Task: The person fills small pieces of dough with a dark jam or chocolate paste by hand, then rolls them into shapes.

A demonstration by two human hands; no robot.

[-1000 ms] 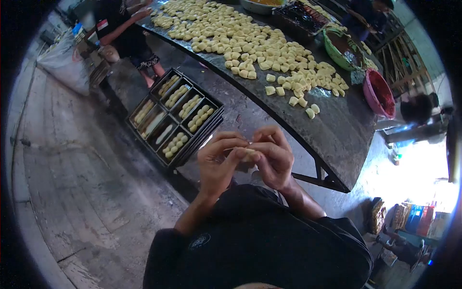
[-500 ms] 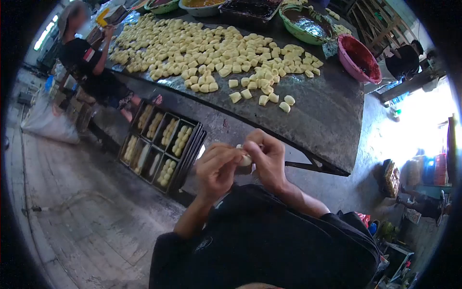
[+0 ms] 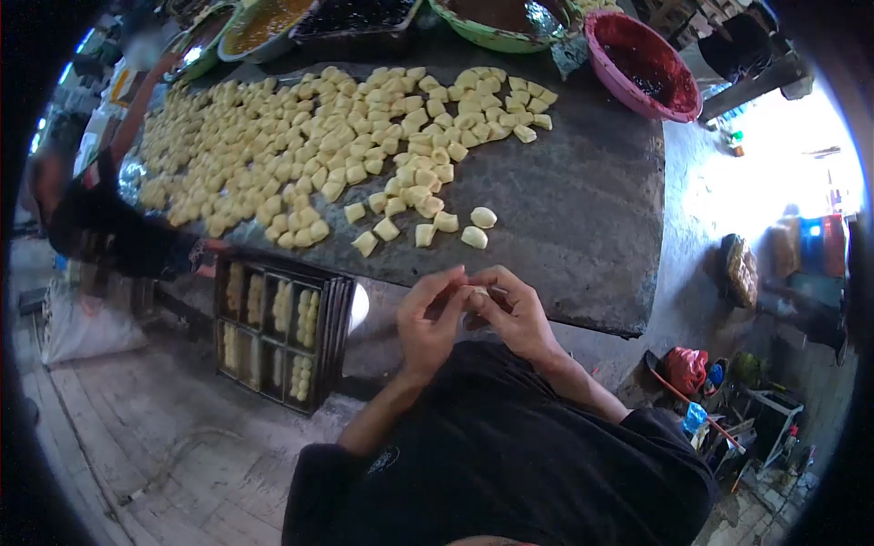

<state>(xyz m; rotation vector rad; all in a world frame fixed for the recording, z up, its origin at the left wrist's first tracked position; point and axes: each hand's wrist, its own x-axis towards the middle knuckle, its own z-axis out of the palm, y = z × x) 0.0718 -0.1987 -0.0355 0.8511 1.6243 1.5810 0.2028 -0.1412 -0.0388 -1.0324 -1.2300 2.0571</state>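
Note:
My left hand and my right hand meet in front of my chest, just off the table's near edge. Both are closed, with thumbs and fingertips pinching a small piece of pale dough, most of it hidden by the fingers. Beyond them on the dark table, two smoother dough pieces lie close to the edge. A wide spread of cut, pale yellow dough pieces covers the table's left and middle.
Basins line the far side, among them a pink basin with dark red contents and a green basin. Stacked black trays holding rows of dough balls stand at the left. Another person reaches over the table's left end.
My view has turned, so the table and its dough appear further left. My hands remain together on the dough piece, with the fingers shifted around it. The person at left has leaned forward.

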